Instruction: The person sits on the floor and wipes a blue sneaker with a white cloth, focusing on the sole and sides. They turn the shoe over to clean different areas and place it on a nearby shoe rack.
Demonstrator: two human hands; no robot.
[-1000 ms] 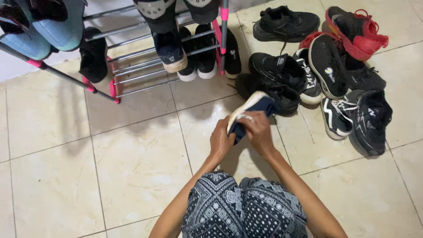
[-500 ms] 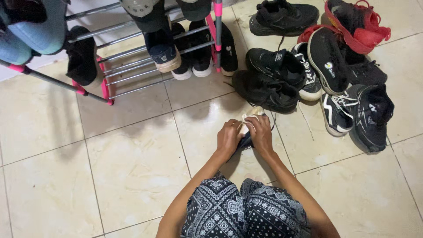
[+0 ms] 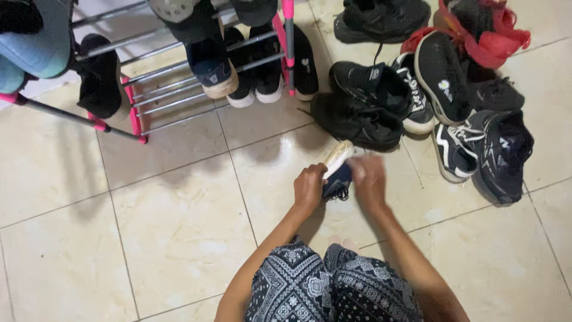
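The left hand (image 3: 308,188) closes its grip around a dark blue shoe (image 3: 337,173) with a pale sole, held just above the floor (image 3: 179,214) in front of the knees. The right hand (image 3: 366,179) is blurred beside the shoe; I cannot tell its grip. Judging by this, the shoe is being readied; the next move calls for a steady hold toward the shoe rack (image 3: 179,89), away from the pile of black shoes (image 3: 417,101).

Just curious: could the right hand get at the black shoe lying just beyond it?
Probably yes. The right hand hovers beside the navy shoe, and only bare floor tile separates it from the black shoe.
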